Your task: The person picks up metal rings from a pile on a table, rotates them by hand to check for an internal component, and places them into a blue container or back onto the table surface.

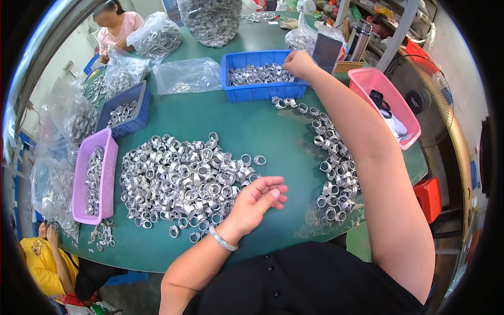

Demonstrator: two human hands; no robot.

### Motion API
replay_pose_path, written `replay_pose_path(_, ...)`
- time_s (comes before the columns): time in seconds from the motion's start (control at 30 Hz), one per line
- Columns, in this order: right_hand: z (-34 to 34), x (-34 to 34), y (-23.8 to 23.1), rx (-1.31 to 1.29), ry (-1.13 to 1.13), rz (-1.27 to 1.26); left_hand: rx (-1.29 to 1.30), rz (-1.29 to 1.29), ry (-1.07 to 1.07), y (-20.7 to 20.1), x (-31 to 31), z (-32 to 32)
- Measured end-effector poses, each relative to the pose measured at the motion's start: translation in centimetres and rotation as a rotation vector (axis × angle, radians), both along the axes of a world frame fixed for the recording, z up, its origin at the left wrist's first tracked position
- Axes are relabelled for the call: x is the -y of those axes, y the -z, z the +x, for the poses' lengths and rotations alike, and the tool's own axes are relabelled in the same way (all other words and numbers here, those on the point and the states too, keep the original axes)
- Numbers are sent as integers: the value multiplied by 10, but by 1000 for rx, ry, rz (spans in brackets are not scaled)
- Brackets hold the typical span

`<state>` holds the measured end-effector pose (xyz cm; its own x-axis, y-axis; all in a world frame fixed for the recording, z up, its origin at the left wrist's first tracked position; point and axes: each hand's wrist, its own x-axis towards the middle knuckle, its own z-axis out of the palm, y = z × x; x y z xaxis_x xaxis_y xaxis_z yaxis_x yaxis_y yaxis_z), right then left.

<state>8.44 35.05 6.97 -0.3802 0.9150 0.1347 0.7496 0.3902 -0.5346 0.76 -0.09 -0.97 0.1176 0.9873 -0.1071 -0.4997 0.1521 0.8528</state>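
Note:
My left hand (257,203), with a pale bangle (222,239) on its wrist, hovers at the right edge of a large heap of silver metal rings (184,178). Its fingers are loosely curved and apart, with nothing seen between them. My right arm stretches far forward. At its end, my right hand (301,66) is closed over the right end of a blue bin (262,94), which holds a layer of small silver metal parts (260,74). Whatever its fingertips pinch is hidden. Beneath that arm, more rings (336,168) lie in a long band.
A lilac tray (109,173) and a darker blue bin (137,115) with metal parts stand left. Plastic bags (189,73) lie behind. A pink bin (362,79), fan (420,100) and thermos (359,41) are right. Two people (121,26) sit at the table's left side.

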Motion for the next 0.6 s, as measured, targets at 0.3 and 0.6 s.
replay_pose_path(0.3,-38,-23,10,366,-245,125,-87,87,19,-4,5,2)
replay_pose_path(0.6,-59,-21,21,490,-205,168,-113,82,16,-2,4,-2)
